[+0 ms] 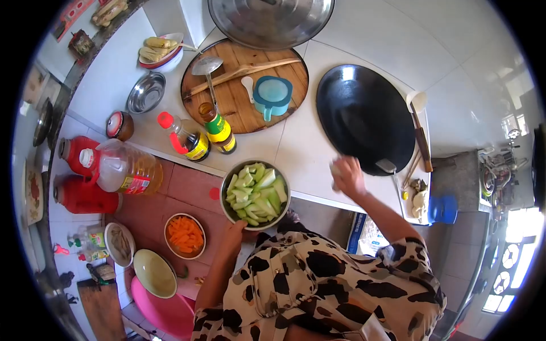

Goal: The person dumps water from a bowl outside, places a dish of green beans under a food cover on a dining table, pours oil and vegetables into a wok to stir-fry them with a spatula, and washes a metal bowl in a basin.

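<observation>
- Left hand (235, 232) grips the metal bowl (223, 198) by its rim; I can't see fingertips underneath.
- Bowl, at the counter's (296, 153) front edge: smooth, round, heaped with pale-green wedges (259, 190).
- Right hand (348, 175) blurred, partly curled; contents, I can't tell.
- Farther: smooth black wok (364, 113); shiny lid (272, 25), cut off.

From my station I see a white tiled counter (298, 150) from ten o'clock to two, carrying a black wok (358, 113) at two, a round wooden board (230, 96) at eleven, a red-capped bottle (196, 145) and a green-labelled bottle (218, 128) near ten, and a steel bowl (147, 92) beyond them. On a reddish tiled surface (182, 199), an oil jug (131, 167) stands at nine, a carrot bowl (185, 258) at eight.
</observation>
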`<state>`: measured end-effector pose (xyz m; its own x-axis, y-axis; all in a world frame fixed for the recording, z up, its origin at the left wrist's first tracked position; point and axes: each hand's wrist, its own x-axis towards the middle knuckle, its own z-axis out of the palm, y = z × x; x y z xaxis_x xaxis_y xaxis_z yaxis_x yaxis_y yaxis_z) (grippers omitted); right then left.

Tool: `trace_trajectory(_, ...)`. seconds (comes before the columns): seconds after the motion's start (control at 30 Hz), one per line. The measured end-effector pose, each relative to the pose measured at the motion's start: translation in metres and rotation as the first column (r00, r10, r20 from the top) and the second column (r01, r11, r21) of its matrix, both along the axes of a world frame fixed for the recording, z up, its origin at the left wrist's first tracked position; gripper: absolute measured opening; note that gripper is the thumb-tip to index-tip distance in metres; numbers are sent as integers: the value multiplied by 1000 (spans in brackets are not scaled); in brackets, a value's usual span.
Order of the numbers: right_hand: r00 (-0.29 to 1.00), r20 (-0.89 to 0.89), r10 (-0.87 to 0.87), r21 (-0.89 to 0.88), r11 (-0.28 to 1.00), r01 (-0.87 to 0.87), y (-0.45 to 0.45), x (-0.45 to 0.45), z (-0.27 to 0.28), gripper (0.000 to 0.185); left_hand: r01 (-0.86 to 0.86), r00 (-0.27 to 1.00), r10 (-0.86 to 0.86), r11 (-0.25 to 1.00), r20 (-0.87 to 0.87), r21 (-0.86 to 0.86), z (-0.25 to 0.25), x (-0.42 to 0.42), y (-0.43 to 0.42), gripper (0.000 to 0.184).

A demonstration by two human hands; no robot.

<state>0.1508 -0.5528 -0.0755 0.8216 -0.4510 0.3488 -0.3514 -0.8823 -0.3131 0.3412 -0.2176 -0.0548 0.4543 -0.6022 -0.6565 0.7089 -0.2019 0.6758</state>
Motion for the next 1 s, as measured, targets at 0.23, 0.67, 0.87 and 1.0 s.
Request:
trace_trajectory(0.23,982,-189,5,9,1000,-4,-54,142,-52,45,-46,999,46,999,27,-17,-45,5,-77,37)
trace_trajectory(0.67,791,-559,-249,53,941,334,-11,-171,-38,60,22,986,-9,996,169,-81,-55,4,-159,34)
trace_trajectory(0.87,899,-349,-265,110,941,320,-9,-190,-50,43,135,990,-129,983,54,-125,-100,12,-191,39)
trace_trajectory(1.0,956,-280,87,210,977,-27,4,-143,-46,40,102,992,-111,986,-61,-135,-73,8,-199,61)
